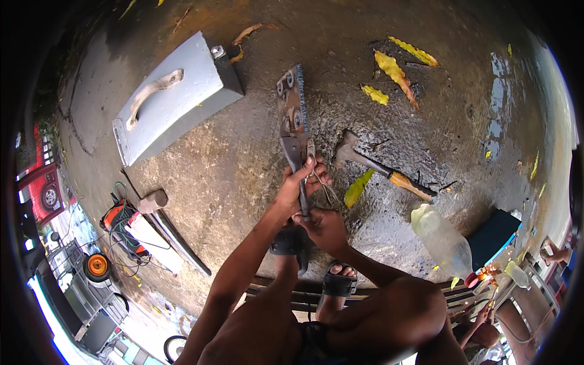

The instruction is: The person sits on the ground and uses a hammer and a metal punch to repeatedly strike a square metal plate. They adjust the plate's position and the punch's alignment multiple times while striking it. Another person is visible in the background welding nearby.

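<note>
Rust-brown and grey flat metal plate with oval openings and a toothed right edge (291,104), pointing to the top of the frame from the upper middle, over wet brown concrete ground (219,201). Joined below to, or perhaps clamped by, a dark metal tool with a long slim handle (304,198); from this view, not possible to tell which. Probably stiff, and rather heavy toward the plate end, so likely to tip if held only at the bottom. Not fragile by its look, but likely rough on the face and possibly sharp along the teeth. Perhaps slippery if damp; wetness of the metal not clear. Best to take hold of the dark handle, high up for balance and low down for steering, with the palm away from the toothed edge.

Left hand (298,180), at the end of a long forearm from the lower left: fingers wrapped around the upper handle, thumb pointing upward along it. Thin pale wire strands (329,192) hanging beside these fingers. Right hand (326,231), coming from the lower right and set just below: thumb and forefinger pinching the handle's lower end, other fingers curled and partly hidden.

Right of centre, lying on the ground: a hatchet with grey steel head and black-and-yellow handle (389,171). At upper left, a pale grey box with a braided handle (176,100).
</note>
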`<state>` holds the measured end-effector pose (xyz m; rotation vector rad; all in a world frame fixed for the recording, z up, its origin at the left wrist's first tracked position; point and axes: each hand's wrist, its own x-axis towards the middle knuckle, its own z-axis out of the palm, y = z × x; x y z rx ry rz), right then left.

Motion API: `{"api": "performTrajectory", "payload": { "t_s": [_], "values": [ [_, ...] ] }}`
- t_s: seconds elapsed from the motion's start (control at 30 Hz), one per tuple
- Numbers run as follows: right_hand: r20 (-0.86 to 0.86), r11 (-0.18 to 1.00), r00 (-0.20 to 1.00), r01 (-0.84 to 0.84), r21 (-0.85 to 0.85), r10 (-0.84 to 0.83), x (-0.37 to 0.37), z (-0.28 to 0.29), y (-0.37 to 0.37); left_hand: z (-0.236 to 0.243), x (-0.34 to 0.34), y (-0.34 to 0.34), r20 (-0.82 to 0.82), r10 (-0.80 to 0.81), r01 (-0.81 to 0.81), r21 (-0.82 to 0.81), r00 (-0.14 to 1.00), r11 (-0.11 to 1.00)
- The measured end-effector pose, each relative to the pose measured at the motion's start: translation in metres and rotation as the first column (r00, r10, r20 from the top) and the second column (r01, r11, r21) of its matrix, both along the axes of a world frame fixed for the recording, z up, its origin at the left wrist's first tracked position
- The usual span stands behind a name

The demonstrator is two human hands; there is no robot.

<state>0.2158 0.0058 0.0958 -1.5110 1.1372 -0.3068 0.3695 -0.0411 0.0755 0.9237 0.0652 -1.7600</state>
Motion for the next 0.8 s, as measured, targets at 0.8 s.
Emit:
{"api": "performTrajectory", "payload": {
  "t_s": [0.8],
  "values": [
    [0.503,-0.004,0.799,-0.533,0.846,-0.329,0.022,-0.01,-0.062,0.029,0.032,0.007,-0.118,0.006,0.0,0.055,0.993,0.998]
  ]
}}
